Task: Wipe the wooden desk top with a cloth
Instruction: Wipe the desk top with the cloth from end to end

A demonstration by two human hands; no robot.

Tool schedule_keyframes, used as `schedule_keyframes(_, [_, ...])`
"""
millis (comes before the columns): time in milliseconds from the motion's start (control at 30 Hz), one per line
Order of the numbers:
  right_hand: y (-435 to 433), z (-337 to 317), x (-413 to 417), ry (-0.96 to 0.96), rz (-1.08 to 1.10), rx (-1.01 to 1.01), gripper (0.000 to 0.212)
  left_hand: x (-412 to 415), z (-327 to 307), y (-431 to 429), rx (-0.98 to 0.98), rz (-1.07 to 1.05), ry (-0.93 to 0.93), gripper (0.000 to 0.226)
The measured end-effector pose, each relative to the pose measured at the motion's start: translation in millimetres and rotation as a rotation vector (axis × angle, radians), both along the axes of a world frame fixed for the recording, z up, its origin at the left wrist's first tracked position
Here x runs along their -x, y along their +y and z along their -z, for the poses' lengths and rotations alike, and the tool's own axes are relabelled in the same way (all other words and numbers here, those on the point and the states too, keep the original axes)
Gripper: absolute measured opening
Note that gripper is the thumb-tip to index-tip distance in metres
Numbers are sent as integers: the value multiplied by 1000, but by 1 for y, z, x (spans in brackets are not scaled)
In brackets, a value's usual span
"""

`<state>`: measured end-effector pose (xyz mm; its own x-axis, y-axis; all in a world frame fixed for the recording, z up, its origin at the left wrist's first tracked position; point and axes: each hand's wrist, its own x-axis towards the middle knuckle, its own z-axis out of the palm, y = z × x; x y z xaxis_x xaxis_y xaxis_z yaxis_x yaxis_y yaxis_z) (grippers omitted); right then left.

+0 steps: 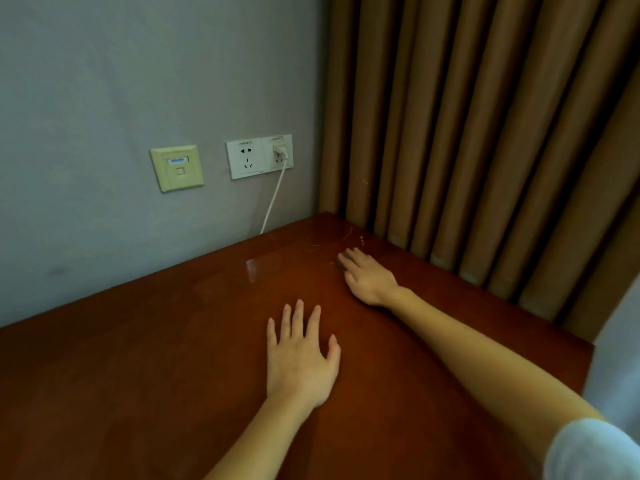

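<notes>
We see the cloth (341,263) only as a small dark scrap right of the frame's centre, lying on the reddish wooden bench (156,375) near its far corner. The right hand (369,278) covers most of it; its fingers (356,256) lie nearly straight on top and press it down, and we cannot tell whether the thumb hooks under it. Just beyond the cloth the wood shows pale scratches (346,237), and to its left a patch of glare (251,265). Lower, at the middle of the frame, the left hand (301,358) rests flat on the bench, fingers spread and straight, holding nothing. A white sleeve (592,452) shows at the lower right. Brown curtains (485,116) hang along the bench's right edge, close to the right hand. On the grey wall (104,81) at the upper left sit a beige data plate (177,168) and a white double socket (259,156); a white plug (280,149) fills its right half, and its cable (273,199) drops behind the bench's far edge
</notes>
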<state>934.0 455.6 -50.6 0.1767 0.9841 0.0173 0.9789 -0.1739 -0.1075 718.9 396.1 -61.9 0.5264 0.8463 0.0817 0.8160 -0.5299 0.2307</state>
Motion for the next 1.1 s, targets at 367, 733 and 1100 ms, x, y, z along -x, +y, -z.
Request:
schedule_keyframes(367, [-114, -1, 24, -19, -296, -11, 73, -3, -3, 32, 35, 59, -95, 62])
schedule_keyframes(733, [17, -3, 33, 19, -342, 18, 50, 2, 0, 120, 4, -124, -27, 62])
schedule_keyframes(1100, [190, -2, 38, 20, -287, 5, 49, -8, 2, 144, -33, -159, -5, 63])
